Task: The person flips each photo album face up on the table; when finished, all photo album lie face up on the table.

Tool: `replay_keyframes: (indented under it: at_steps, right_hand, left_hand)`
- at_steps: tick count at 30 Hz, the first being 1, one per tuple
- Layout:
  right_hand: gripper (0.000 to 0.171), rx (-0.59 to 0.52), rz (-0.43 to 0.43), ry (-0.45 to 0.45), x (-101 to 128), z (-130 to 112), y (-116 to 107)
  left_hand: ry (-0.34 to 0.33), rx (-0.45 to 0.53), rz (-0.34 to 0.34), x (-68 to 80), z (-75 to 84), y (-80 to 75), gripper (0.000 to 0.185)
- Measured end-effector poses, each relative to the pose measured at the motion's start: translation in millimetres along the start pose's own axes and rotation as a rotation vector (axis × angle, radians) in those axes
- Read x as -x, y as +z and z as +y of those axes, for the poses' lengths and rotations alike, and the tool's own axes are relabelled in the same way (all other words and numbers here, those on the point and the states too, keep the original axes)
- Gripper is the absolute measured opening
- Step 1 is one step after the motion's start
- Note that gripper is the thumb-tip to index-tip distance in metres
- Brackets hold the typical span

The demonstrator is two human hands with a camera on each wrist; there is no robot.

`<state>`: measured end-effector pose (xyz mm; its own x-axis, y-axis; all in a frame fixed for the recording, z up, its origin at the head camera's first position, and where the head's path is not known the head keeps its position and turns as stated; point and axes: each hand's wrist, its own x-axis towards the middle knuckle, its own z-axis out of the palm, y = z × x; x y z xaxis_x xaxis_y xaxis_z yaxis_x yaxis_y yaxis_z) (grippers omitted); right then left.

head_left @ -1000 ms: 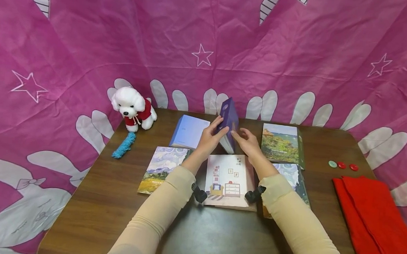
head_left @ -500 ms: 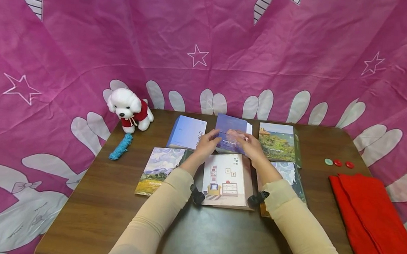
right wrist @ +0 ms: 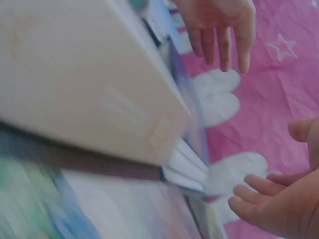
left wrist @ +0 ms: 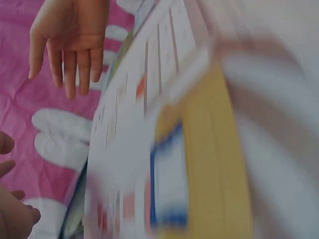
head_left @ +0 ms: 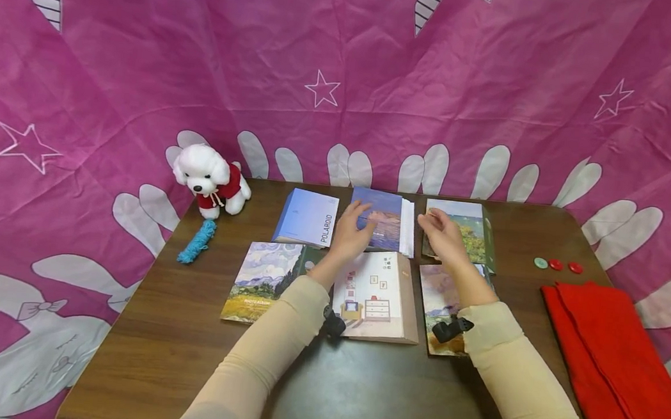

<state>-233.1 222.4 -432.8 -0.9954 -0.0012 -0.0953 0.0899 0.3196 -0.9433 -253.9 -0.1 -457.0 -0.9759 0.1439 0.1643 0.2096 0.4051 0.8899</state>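
Note:
In the head view a purple-blue photo album (head_left: 385,220) lies flat in the back row, its white pages showing along the right side. My left hand (head_left: 352,235) hovers at or over its left part, fingers loosely spread; contact is unclear. To the right, my right hand (head_left: 446,239) is raised in front of a green landscape photo album (head_left: 471,238), fingers relaxed, holding nothing. Both wrist views show the left hand (right wrist: 222,30) and right hand (left wrist: 75,45) with loose fingers. Between the forearms lies a white album with a drawn room (head_left: 372,295), blurred in the left wrist view.
A blue Polaroid album (head_left: 309,217) and a painted photo album (head_left: 262,282) lie left, another painted album (head_left: 442,306) right. Beyond stand a white toy dog (head_left: 210,179) and blue yarn (head_left: 197,242). Round buttons (head_left: 555,264) and red cloth (head_left: 620,361) lie far right.
The purple-blue album went from tilted upright between both hands to lying flat. Both hands have let go of it; the right hand has moved away to the right.

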Motion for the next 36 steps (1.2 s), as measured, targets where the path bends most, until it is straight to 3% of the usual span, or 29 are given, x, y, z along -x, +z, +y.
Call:
replay_keyframes:
  at_steps: [9,16,19,24,28,36]
  right_hand:
    - [0.067,0.039,0.101,-0.010,12,1,-49]
    - [0.069,0.083,0.173,0.047,12,24,-81]
    - [0.072,0.143,0.169,0.121,11,36,-94]
    - [0.081,0.245,0.065,0.249,12,52,-107]
    - [0.082,0.226,0.038,0.230,10,58,-111]
    - [0.076,0.078,0.073,0.213,6,66,-114]
  left_hand:
    - [0.080,-0.026,-0.130,-0.4,24.1,43.0,0.042]
    - [0.138,-0.005,-0.220,0.7,32.7,68.5,0.038]
    - [0.124,-0.032,-0.269,3.5,38.3,76.5,0.040]
    - [0.079,-0.116,-0.373,6.9,44.6,89.1,0.047]
    - [0.052,-0.166,-0.433,5.4,42.8,99.8,0.048]
    - [0.002,-0.210,-0.416,0.5,39.6,118.3,0.052]
